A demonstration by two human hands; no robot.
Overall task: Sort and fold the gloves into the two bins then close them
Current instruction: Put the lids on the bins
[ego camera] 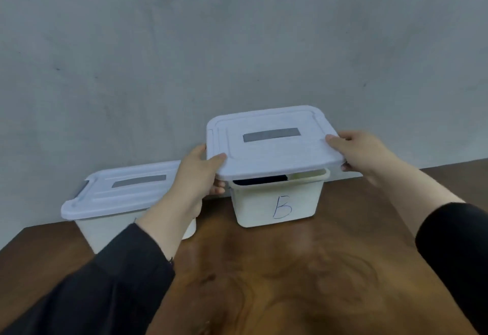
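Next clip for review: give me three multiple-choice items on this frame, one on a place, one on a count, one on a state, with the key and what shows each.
1. Where is the white plastic lid with the grey strip that both hands hold?
A. flat on the brown wooden table
B. raised above the cream bin marked B
C. leaning on the wall

2. How many bins stand on the brown wooden table?
A. one
B. two
C. three

3. What state is the left cream bin in?
A. lidded
B. open
C. tipped over

Key: 1 B, the left hand and right hand grip the lid's ends over the cream bin marked B, a gap showing its inside. 2 B, only these two bins appear. 3 A, its own white lid covers it.
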